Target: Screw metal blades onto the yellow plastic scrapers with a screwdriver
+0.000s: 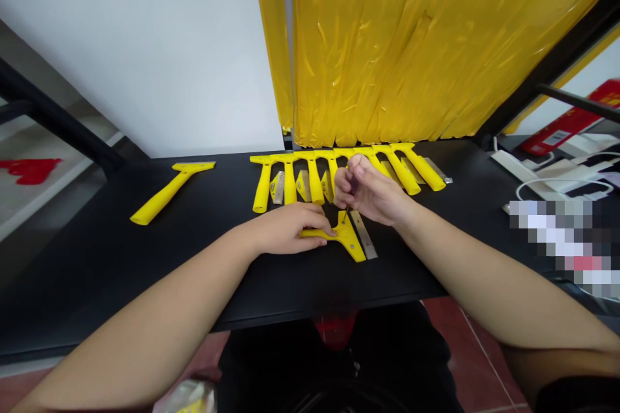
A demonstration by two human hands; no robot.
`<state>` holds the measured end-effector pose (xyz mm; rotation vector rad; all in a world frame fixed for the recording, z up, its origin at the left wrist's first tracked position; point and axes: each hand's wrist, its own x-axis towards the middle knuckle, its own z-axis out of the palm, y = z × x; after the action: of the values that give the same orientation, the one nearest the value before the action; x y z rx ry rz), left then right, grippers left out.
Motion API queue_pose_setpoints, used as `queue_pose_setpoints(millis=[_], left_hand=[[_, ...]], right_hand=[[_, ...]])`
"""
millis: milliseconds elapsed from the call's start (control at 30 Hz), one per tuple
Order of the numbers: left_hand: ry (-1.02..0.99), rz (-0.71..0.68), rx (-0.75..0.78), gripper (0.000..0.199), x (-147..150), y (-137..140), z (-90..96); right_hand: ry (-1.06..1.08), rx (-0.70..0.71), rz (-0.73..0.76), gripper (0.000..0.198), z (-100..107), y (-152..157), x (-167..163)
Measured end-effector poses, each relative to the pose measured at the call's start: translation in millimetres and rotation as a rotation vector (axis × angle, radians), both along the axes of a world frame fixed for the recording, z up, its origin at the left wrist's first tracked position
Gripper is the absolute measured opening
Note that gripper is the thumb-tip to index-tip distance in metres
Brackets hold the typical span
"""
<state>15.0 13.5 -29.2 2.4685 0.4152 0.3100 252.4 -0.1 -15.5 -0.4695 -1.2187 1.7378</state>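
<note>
My left hand (290, 227) is closed around the handle of a yellow scraper (351, 242), pinning it flat on the black table. Its wide head points right, and a thin metal blade (364, 235) lies right alongside the head's edge. Over the head, my right hand (372, 190) is closed in a pinch on a thin dark tool (345, 214), whose tip meets the upper screw spot. Most of that tool is hidden by my fingers, so its kind cannot be made out. Behind both hands, several yellow scrapers (263, 187) stretch in a row with heads away from me.
Metal blades with yellow labels (303, 185) lie between the row's handles. A lone yellow scraper (169, 193) rests at the left of the black table (194, 271). Yellow plastic sheeting (411, 45) hangs behind. White cables and a red box (562, 126) sit at right.
</note>
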Motion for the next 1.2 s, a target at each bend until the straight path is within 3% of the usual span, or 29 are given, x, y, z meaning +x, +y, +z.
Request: queue_pose_setpoints(millis=[200, 400, 500, 600, 700, 833, 967, 1200], left_hand=[[-0.064, 0.032, -0.013, 0.023, -2, 1, 4.0], [-0.072, 0.086, 0.032, 0.023, -4, 2, 9.4], [-0.156, 0.182, 0.114, 0.023, -7, 3, 15.6], [-0.224, 0.253, 0.19, 0.023, -8, 3, 21.5], [-0.242, 0.262, 0.24, 0.024, -8, 0, 23.1], [-0.19, 0.271, 0.313, 0.025, -6, -4, 20.1], [-0.154, 0.259, 0.352, 0.026, -4, -4, 16.9], [-0.123, 0.254, 0.434, 0.027, -4, -6, 14.9]], right_hand=[[0.023, -0.003, -0.079, 0.041, 8, 0, 2], [0.098, 0.041, -0.447, 0.041, 29, 8, 43], [-0.023, 0.076, -0.51, 0.035, 28, 14, 66], [-0.242, 0.112, -0.573, 0.025, 16, 16, 65], [-0.442, 0.16, -0.454, 0.027, 4, 9, 46], [-0.534, 0.28, -0.307, 0.032, -5, -3, 25], [-0.529, 0.335, -0.298, 0.031, -10, -3, 24], [-0.561, 0.259, -0.329, 0.033, -18, 5, 28]])
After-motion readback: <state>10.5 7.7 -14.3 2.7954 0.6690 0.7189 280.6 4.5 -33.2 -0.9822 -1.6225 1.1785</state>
